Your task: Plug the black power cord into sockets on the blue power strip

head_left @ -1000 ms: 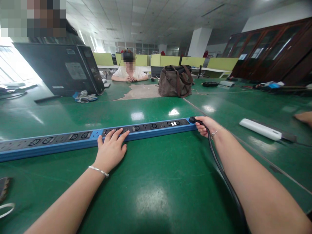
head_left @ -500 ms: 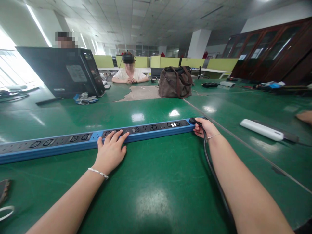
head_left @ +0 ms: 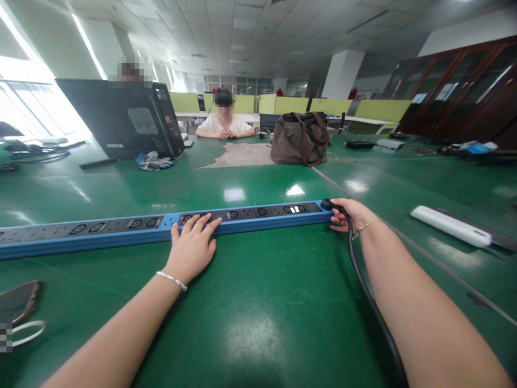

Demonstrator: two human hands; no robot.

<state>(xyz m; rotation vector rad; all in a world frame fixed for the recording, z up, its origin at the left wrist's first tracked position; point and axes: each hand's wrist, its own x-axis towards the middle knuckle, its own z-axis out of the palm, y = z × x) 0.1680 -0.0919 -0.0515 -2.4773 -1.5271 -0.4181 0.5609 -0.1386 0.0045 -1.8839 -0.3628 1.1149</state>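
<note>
A long blue power strip (head_left: 246, 222) with black sockets lies across the green table and runs out of view at the left. My left hand (head_left: 193, 242) rests on its middle with fingers spread over the sockets and front edge. At the strip's right end, my right hand (head_left: 348, 214) is closed around the black power cord (head_left: 355, 264) where it meets a round black fitting (head_left: 326, 204). The fingertips there are partly hidden. From that hand the cord hangs down beside my right forearm to the bottom edge.
A white bar-shaped object (head_left: 450, 225) lies at right, a phone (head_left: 20, 302) at left. Further back are a brown bag (head_left: 299, 141), gloves (head_left: 154, 161) and a black computer case (head_left: 121, 121). One person (head_left: 225, 126) sits across the table; another is behind the case.
The view has turned slightly left, showing more of the phone. A hand at the far right edge is out of view now. Both my hands keep their places on the strip and cord.
</note>
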